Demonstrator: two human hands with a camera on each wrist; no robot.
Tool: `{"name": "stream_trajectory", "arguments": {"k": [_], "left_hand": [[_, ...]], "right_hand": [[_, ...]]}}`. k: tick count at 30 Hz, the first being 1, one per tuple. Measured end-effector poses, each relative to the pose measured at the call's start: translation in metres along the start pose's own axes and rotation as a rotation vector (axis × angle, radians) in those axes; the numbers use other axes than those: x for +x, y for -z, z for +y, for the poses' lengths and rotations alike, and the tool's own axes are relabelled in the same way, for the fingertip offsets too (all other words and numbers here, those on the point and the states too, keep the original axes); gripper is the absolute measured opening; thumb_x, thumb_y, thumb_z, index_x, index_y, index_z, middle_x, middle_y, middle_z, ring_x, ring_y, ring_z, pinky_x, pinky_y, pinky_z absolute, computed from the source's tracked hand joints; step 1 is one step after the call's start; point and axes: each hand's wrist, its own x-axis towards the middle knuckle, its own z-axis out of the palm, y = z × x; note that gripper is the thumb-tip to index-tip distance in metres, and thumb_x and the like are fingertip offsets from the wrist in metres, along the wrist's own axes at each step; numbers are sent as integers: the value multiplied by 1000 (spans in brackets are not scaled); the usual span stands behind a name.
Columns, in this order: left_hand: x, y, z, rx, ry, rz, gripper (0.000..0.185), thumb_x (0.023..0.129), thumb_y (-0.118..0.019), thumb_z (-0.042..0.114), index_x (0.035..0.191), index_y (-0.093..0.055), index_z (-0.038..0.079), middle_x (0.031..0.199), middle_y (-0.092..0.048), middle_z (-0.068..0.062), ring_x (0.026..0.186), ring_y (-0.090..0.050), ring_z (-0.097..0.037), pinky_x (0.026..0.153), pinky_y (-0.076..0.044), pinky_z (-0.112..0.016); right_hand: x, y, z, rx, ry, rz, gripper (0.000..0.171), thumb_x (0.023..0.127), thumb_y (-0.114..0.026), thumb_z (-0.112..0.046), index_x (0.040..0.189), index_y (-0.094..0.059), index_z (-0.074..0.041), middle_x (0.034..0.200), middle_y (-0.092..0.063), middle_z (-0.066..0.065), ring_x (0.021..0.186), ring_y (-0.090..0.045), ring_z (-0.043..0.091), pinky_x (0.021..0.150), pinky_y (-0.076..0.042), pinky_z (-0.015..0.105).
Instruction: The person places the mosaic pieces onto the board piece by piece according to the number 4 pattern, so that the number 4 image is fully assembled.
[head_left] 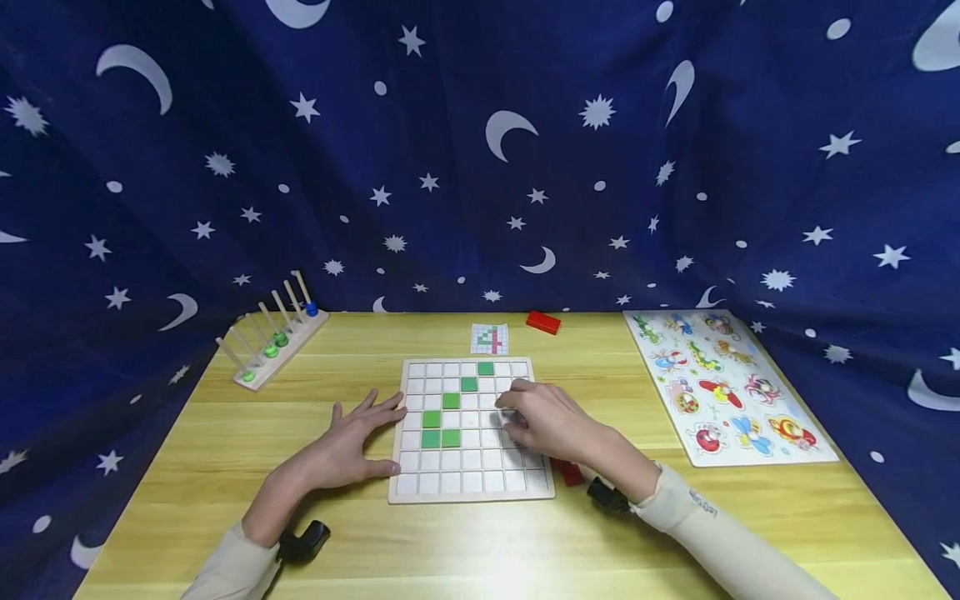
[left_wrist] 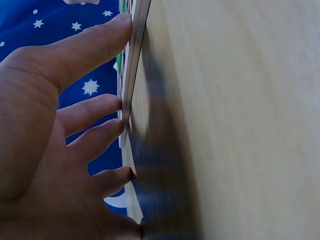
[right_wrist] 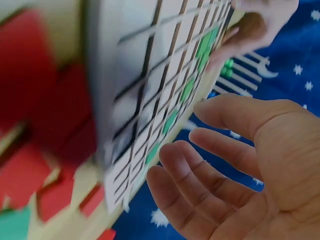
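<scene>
Empty, as far as seen, in the right hand [head_left: 551, 421]: fingers loosely bent with a gap to the thumb, poised over the right half of the board [head_left: 471, 483], touching or not impossible to tell. Spread wide in the left hand [head_left: 341, 456], with fingertips and thumb at the board's left edge, apparently steadying without clasping. Left of the right fingertips, green tiles [head_left: 451, 401] in a stepped line; probably loose, so easily nudged out of square by a trailing finger. Just beneath the right wrist, beside the board's right edge, red tiles [head_left: 570, 472], partly hidden; liable to scatter if brushed by the wrist camera [head_left: 609, 497]. Could also slide or twist the board by pressing too hard from the left, with no hand seen bracing the opposite edge.
</scene>
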Motion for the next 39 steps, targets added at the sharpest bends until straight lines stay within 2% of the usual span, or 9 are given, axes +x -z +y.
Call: {"name": "stream_trajectory", "arguments": {"k": [6, 12, 18, 26, 39], "left_hand": [[-1, 0, -2, 0, 8, 1, 80, 80, -83, 41, 148, -50, 15, 162, -28, -2, 150, -11, -39, 101, 5, -82], [-1, 2, -2, 5, 12, 7, 80, 80, -84, 41, 148, -50, 14, 162, -28, -2, 150, -12, -39, 101, 5, -82], [-1, 3, -2, 6, 5, 6, 81, 80, -83, 42, 148, -50, 14, 162, -28, -2, 149, -12, -40, 100, 4, -82], [-1, 2, -2, 2, -4, 3, 81, 80, -84, 42, 148, -50, 14, 162, -28, -3, 149, -12, -41, 100, 5, -82], [0, 2, 0, 0, -9, 0, 81, 80, -83, 43, 148, -51, 14, 162, -29, -3, 149, -12, -40, 100, 4, -82]], "right_hand": [[-14, 13, 24, -35, -38, 49, 22, 81, -78, -8, 102, -74, -6, 93, -65, 4, 68, -58, 11, 58, -48, 27], [-29, 19, 42, -42, -61, 51, 18, 80, -78, -6, 98, -74, -9, 83, -62, 1, 67, -56, 11, 56, -46, 26], [-45, 20, 55, -57, -143, 43, 21, 80, -78, -8, 100, -75, -7, 88, -66, 1, 71, -56, 12, 61, -49, 30], [-58, 21, 62, -63, -202, 14, 25, 78, -79, -8, 102, -75, -4, 86, -64, 2, 64, -46, 12, 57, -43, 32], [-70, 19, 66, -47, -250, -26, 24, 80, -81, -17, 100, -74, -7, 73, -53, -5, 63, -45, 12, 55, -38, 30]]}}
